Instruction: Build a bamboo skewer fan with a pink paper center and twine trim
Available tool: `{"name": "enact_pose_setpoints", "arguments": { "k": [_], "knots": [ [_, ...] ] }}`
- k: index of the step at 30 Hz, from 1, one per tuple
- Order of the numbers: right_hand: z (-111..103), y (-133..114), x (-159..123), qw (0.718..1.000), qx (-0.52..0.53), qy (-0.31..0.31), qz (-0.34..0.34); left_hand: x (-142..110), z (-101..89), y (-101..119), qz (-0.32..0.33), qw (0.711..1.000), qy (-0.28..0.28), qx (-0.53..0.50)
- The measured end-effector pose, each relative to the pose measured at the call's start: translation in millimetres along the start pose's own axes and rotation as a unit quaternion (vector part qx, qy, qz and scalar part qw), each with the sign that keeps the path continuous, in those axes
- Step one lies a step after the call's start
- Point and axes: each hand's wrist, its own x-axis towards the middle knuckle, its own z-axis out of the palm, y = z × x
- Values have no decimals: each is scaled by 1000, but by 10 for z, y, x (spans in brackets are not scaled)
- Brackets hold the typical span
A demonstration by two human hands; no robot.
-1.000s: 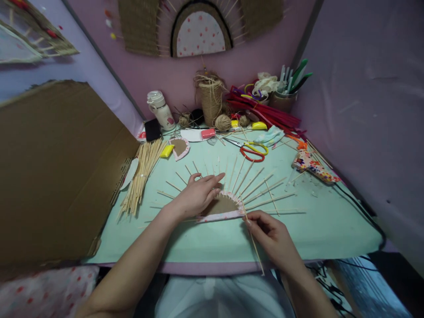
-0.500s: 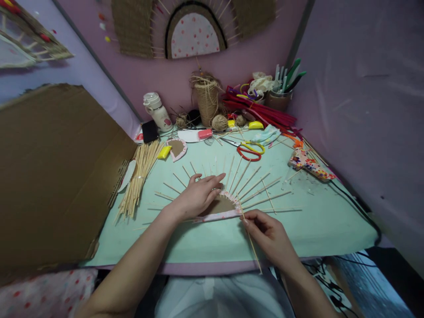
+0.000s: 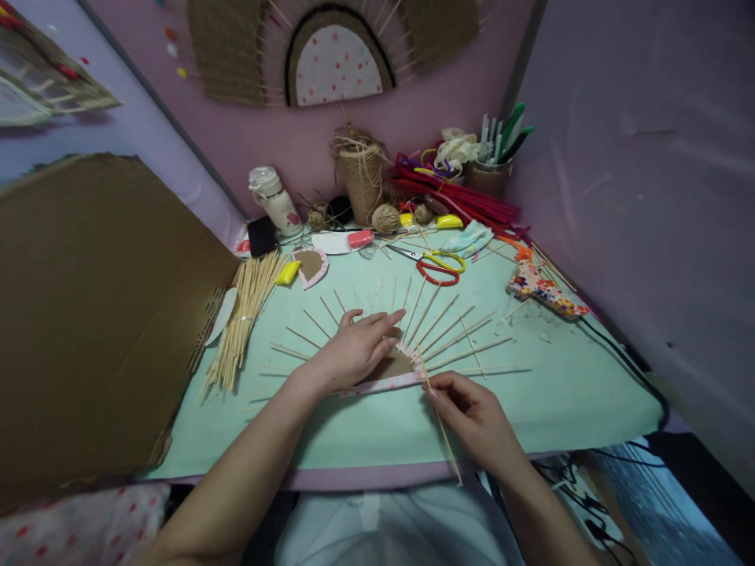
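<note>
On the pale green worktop [image 3: 377, 440], a half-round piece [image 3: 394, 365] lies with its straight side toward the person: plain brown in the middle, edged in pink-and-white fabric, with thin pale sticks [image 3: 436, 321] raying out around its curve. Over its left part rests the left hand [image 3: 357, 350], fingers loosely spread, gripping nothing that shows. Beside its right corner, the right hand [image 3: 472, 409] has its fingers pinched on a single stick [image 3: 443, 432] slanting past that corner. Beyond the half-round piece lie scissors [image 3: 420, 256]; left of it, a stick bundle [image 3: 243, 322].
</note>
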Motion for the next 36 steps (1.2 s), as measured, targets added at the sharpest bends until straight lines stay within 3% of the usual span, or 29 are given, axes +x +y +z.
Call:
{"name": "enact_pose_setpoints", "arguments": {
  "k": [36],
  "knots": [
    [-40,-21,-11,999,48,-10,5,79,72,190,43,999,-31,-1]
  ]
}}
